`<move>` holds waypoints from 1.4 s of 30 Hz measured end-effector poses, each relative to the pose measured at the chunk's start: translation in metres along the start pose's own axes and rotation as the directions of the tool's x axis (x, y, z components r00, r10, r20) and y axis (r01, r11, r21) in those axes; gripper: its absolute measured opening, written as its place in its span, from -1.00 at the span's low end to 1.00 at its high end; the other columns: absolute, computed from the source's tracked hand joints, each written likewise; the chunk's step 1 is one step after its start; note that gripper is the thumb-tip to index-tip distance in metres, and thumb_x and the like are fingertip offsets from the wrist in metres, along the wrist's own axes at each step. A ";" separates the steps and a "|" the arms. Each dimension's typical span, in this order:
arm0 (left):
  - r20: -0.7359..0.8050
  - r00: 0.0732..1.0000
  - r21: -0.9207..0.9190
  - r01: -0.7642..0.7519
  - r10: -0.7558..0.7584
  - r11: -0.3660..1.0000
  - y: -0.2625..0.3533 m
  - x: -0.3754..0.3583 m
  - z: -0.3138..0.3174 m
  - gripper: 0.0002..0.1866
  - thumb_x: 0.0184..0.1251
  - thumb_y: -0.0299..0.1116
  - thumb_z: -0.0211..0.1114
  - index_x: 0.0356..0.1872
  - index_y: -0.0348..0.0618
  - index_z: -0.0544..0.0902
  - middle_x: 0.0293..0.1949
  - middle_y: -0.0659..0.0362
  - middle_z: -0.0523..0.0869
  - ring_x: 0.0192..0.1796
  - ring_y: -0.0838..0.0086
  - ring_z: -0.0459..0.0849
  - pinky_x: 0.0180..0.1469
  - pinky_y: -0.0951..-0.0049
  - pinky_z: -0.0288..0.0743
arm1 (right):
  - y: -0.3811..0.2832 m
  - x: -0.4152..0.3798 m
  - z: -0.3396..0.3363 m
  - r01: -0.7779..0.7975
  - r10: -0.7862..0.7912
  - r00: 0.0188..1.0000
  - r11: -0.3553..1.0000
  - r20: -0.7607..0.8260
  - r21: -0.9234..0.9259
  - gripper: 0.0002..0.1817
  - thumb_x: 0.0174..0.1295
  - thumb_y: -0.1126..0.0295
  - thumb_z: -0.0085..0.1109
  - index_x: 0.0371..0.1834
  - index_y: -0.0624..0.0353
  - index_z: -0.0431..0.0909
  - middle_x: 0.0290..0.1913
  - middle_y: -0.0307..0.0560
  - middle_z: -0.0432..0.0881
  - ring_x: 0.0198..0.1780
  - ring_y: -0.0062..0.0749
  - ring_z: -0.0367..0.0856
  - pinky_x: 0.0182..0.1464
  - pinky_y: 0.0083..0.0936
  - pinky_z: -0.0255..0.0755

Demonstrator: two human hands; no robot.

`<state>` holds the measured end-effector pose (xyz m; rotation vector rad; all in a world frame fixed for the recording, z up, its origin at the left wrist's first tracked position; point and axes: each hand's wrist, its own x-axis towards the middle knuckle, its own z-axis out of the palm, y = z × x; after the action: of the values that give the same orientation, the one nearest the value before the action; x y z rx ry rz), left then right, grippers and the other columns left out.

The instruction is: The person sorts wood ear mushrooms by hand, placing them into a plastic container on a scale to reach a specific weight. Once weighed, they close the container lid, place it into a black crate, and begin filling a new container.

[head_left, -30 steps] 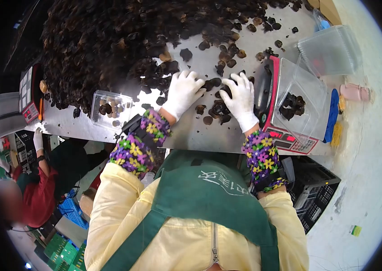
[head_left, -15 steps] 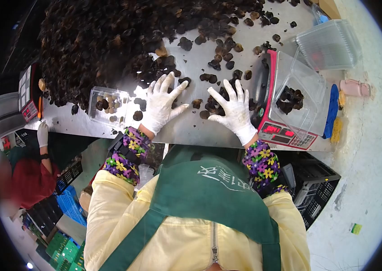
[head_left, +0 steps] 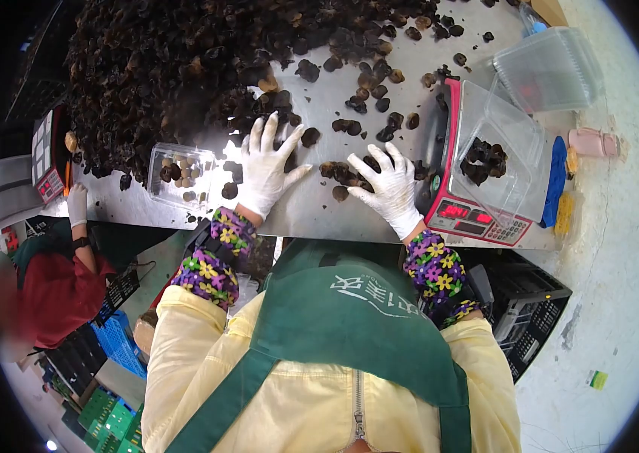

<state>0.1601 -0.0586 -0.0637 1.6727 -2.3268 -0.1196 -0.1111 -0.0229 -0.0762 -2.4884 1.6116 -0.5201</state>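
White gloves cover both of my hands. My left hand (head_left: pixel 267 170) lies on the metal table with fingers spread, at the lower edge of a big heap of dark, mushroom-like pieces (head_left: pixel 161 75). My right hand (head_left: pixel 391 185) is spread too, its fingertips touching a few dark pieces (head_left: pixel 340 172) beside the scale. Neither hand holds anything. On the red scale (head_left: pixel 478 215) rests a clear plastic box (head_left: pixel 515 136) with dark pieces (head_left: pixel 483 161) inside. Left of my left hand sits a clear tray (head_left: pixel 182 177) with small round pieces in it.
Stacked clear containers (head_left: pixel 549 68) stand at the upper right. A blue cloth (head_left: pixel 554 181) and a pink item (head_left: pixel 593 143) lie right of the scale. At the left, a co-worker's gloved hand (head_left: pixel 77 204) is near another scale (head_left: pixel 49 162). Black crates (head_left: pixel 527 309) stand below the table.
My left hand has shifted slightly up and left. The fingers of my right hand have bent a little, and dark pieces near them have moved left. The co-worker's hand has moved up and right.
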 end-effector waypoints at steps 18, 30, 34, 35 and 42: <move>-0.119 0.991 0.125 0.081 -0.066 0.989 0.001 0.035 0.016 -0.63 0.27 -0.07 0.35 0.10 0.28 0.72 0.41 0.05 0.42 0.48 0.05 0.23 0.44 -0.10 0.07 | -0.009 0.022 -0.069 -0.273 0.452 0.605 -0.656 0.655 0.704 -0.67 0.47 -0.02 0.10 -0.02 -0.05 0.63 -0.13 -0.22 0.72 -0.19 -0.39 0.66 -0.30 -0.49 0.53; -0.135 0.989 0.009 0.065 -0.063 0.998 0.010 0.038 0.021 -0.71 0.28 -0.14 0.34 -0.03 0.04 0.76 0.11 0.07 0.67 0.02 0.16 0.69 -0.08 0.22 0.63 | 0.012 0.023 -0.184 -0.193 0.579 0.625 -0.536 0.524 0.822 -0.60 0.41 -0.10 0.12 -0.12 0.00 0.66 -0.18 -0.22 0.75 -0.45 -0.47 0.62 -0.53 -0.52 0.42; -0.236 0.962 0.017 0.143 -0.135 0.990 0.007 0.053 0.027 -0.71 0.29 -0.14 0.34 -0.01 0.09 0.76 0.21 0.04 0.62 -0.03 0.12 0.68 -0.11 0.19 0.66 | 0.059 0.007 -0.205 -0.102 0.895 0.397 -0.177 0.204 0.979 -0.71 0.40 0.07 0.23 -0.12 0.04 0.68 -0.23 -0.25 0.76 -0.40 -0.52 0.66 -0.44 -0.60 0.52; -0.170 0.974 0.045 0.158 -0.148 0.986 0.009 0.053 0.029 -0.69 0.28 -0.16 0.33 0.02 0.12 0.75 0.27 -0.01 0.57 -0.01 0.05 0.66 -0.10 0.15 0.67 | 0.073 0.001 -0.200 -0.075 0.907 0.417 -0.035 0.064 0.997 -0.79 0.45 0.19 0.20 -0.11 0.07 0.68 -0.26 -0.28 0.74 -0.39 -0.59 0.64 -0.40 -0.62 0.52; -0.151 0.975 0.036 0.173 -0.166 0.984 0.000 0.063 0.035 -0.70 0.31 -0.19 0.31 0.03 0.08 0.74 0.14 0.02 0.62 0.02 0.09 0.65 -0.03 0.19 0.64 | 0.101 -0.018 -0.170 -0.399 0.694 0.626 0.676 -0.356 0.619 -0.78 0.41 0.23 0.24 -0.12 0.15 0.72 -0.20 -0.13 0.73 -0.12 -0.37 0.63 0.02 -0.43 0.46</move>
<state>0.1324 -0.1208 -0.0871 1.8362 -2.0950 0.0275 -0.2647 -0.0367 0.0488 -1.3684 2.0000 -1.4467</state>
